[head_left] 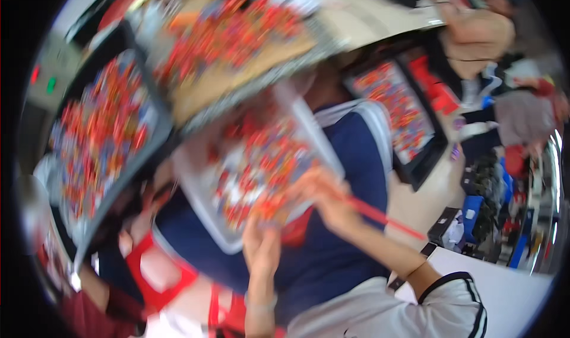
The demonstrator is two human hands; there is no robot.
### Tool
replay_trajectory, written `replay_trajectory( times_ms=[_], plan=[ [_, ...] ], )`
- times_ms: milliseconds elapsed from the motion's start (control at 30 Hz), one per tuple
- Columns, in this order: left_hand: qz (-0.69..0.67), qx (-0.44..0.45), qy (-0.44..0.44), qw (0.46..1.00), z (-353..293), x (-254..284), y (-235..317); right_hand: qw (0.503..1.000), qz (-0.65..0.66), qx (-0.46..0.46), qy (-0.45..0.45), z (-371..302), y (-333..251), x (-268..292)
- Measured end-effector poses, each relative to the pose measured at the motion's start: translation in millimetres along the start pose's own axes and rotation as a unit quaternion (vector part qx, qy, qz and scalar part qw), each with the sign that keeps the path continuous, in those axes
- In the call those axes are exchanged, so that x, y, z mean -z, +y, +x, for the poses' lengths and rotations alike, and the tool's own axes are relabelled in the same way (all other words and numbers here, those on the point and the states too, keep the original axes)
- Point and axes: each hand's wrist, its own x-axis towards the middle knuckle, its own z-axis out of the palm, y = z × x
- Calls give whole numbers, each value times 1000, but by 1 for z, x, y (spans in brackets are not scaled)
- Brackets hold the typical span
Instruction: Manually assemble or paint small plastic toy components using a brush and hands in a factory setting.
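Over the near edge of the white plastic tub (319, 137), the small orange piece (275, 207) between the left hand (262, 246) and right hand (323, 192) is probably light, flimsy and best held by its ends, though blur hides whether any fingers pinch it.

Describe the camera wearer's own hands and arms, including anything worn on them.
The left hand and right hand are ungloved. A pale, blurred band circles the left wrist. The right arm has a short white sleeve with black edging and stripes; the left sleeve is out of view.
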Motion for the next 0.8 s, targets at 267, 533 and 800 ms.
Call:
replay_trajectory(
  times_ms=[267, 533, 800],
  plan=[
    [-230, 12, -55, 972, 44, 13, -81, 972, -224, 71, -13, 45, -59, 82],
    [-261, 76, -124, 954, 49, 23, -96, 924, -333, 113, -150, 71, -69, 61],
    [-236, 110, -79, 962, 45, 22, -96, 870, -418, 146, -218, 80, -65, 48]
  ],
)
